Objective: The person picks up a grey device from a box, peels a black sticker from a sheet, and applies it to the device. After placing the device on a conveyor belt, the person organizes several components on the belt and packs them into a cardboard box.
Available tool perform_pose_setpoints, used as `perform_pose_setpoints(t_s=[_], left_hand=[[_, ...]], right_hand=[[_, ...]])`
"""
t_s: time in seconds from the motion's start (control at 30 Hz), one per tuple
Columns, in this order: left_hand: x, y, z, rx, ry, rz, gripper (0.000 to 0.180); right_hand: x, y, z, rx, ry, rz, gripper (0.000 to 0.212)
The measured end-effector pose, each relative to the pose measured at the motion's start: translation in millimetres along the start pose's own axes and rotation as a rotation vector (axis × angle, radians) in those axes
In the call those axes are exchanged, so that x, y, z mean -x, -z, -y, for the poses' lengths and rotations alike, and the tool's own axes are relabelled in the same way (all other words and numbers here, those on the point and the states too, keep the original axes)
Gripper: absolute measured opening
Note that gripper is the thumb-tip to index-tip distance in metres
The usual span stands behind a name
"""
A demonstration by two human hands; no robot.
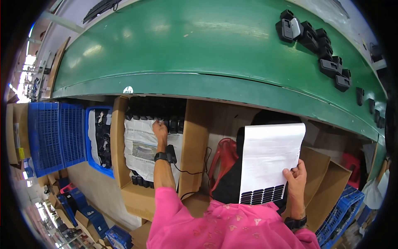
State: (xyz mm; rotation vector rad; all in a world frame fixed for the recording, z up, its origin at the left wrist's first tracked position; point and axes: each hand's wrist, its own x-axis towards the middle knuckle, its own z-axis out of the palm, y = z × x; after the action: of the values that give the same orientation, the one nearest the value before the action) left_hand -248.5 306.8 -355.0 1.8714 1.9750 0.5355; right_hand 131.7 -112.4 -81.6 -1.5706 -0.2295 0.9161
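Note:
My left hand [160, 130] reaches down into an open cardboard box [194, 145], its fingers bent together at the edge of a newspaper sheet [143, 145]. What they hold, if anything, is too small to make out. Rows of black plastic parts [173, 126] stand beside those fingers, and more show past the paper's near edge. In my right hand [295, 177], pinched between thumb and fingers at its right edge, is a white sheet of labels [269, 157]. Several black oblong labels line its lower end, close to my lap.
A green workbench [174, 45] spans the far side, with black plastic housings [309, 39] at its right. Blue crates [56, 137] and a blue bin of black parts [100, 139] stand left. A red stool [224, 159] sits under the bench; a cable [186, 171] trails from my left wrist.

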Motion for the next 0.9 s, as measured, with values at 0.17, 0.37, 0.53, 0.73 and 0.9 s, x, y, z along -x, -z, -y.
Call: perform_pose_setpoints(t_s=[0.17,0.37,0.53,0.73,0.9], left_hand=[[53,26,-63,0.030,-0.305,-0.275,0.034],[214,124,-240,0.618,-0.385,0.677,0.071],[277,140,-290,1.136,-0.035,0.878,0.067],[306,171,-303,1.660,0.133,0.841,0.055],[312,186,-292,1.789,0.044,0.713,0.053]], right_hand=[[-3,3,0,-0.016,-0.078,-0.030,0.046],[-1,-8,-11,-0.242,-0.059,0.079,0.040],[12,-22,-1,-0.267,0.032,0.203,0.021],[6,-10,66,0.532,0.336,0.383,0.022],[-26,17,112,0.801,1.101,-0.150,0.041]])
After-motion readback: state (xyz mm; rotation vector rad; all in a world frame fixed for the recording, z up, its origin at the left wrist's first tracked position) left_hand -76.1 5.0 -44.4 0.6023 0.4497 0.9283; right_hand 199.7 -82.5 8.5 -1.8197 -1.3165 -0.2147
